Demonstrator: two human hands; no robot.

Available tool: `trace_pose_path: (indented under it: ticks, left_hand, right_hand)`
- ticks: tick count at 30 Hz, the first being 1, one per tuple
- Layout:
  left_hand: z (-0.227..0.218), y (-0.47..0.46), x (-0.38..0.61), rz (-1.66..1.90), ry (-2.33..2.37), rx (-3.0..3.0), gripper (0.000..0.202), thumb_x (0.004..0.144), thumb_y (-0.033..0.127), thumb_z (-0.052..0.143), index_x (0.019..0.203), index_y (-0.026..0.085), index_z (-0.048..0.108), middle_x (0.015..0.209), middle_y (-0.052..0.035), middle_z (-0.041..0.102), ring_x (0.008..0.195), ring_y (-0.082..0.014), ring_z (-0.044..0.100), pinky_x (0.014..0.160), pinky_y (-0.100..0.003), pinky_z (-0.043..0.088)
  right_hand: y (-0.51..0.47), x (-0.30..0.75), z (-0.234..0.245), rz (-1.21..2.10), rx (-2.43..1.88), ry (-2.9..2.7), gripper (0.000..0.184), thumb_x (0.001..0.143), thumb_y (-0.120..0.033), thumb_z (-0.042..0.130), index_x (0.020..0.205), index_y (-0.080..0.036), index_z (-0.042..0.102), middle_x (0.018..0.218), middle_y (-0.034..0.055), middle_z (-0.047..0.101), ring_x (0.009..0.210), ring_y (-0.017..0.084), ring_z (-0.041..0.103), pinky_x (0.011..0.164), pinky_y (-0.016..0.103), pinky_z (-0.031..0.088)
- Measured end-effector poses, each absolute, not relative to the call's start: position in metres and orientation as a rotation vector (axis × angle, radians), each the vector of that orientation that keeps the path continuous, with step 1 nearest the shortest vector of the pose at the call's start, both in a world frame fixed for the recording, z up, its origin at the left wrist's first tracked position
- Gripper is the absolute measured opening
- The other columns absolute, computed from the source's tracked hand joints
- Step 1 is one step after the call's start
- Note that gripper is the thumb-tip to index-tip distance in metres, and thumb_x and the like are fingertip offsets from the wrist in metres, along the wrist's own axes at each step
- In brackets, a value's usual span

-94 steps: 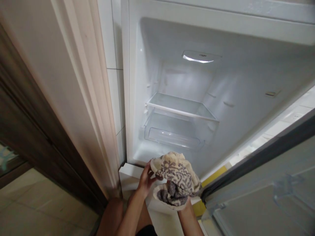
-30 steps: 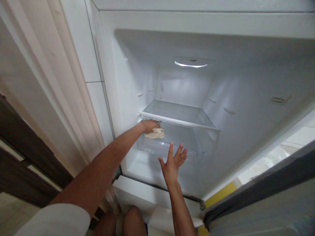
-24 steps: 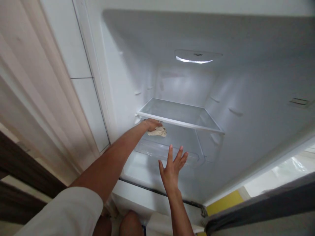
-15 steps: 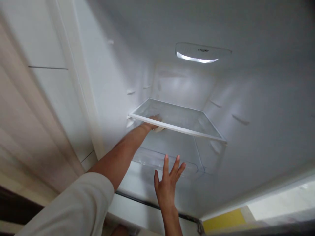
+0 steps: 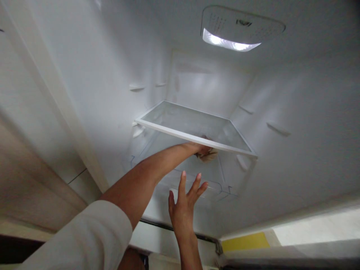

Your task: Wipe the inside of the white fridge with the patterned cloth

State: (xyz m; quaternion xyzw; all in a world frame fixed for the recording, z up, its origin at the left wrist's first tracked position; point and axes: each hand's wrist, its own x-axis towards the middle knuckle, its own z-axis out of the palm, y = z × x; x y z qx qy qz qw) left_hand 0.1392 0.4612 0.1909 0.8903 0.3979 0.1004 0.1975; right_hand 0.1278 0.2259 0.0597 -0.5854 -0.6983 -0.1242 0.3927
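Observation:
Inside a white fridge, my left hand [image 5: 203,147] reaches under the glass shelf [image 5: 171,131], fingers closed on a crumpled beige cloth [image 5: 208,155]. Part of this hand shows only through the glass or behind the shelf's white front edge. Below it lies a clear panel [image 5: 182,165], close to the cloth; whether they touch I cannot tell. My right hand [image 5: 184,204] is raised in front of the lower part of the fridge, open, fingers spread and holding nothing.
A lit lamp [image 5: 232,41] is set in the fridge ceiling. Moulded shelf supports [image 5: 137,88] stick out of the left wall, and more supports [image 5: 278,129] line the right wall. A dark seal [image 5: 157,224] runs along the bottom front. Something yellow [image 5: 244,243] shows at lower right.
My left hand has moved right beneath the shelf with the cloth, which shows more now. My right hand stays spread, slightly further left in view. The camera view has shifted, with the lamp higher and larger.

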Motion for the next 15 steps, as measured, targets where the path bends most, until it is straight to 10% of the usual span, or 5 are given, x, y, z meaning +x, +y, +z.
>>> trace_pose_path:
  ticks: [6, 15]
  left_hand:
    - [0.204, 0.425, 0.114, 0.066, 0.884, 2.570, 0.051, 0.056, 0.016, 0.076, 0.107, 0.023, 0.077, 0.094, -0.0025, 0.076, 0.087, -0.0229, 0.067, 0.077, -0.030, 0.053]
    - [0.197, 0.383, 0.038, -0.039, 0.837, 2.307, 0.038, 0.069, 0.025, 0.063, 0.106, 0.021, 0.072, 0.086, 0.0034, 0.073, 0.078, -0.0136, 0.064, 0.064, -0.019, 0.049]
  right_hand:
    - [0.229, 0.123, 0.061, -0.382, -1.527, -1.739, 0.100, 0.087, -0.003, 0.050, 0.163, -0.034, -0.006, 0.166, 0.0167, -0.029, 0.150, 0.048, -0.027, 0.102, 0.083, 0.033]
    - [0.231, 0.128, 0.057, -0.382, -1.526, -1.716, 0.097, 0.086, -0.007, 0.053, 0.164, -0.034, 0.002, 0.168, 0.0136, -0.025, 0.153, 0.046, -0.018, 0.110, 0.077, 0.032]
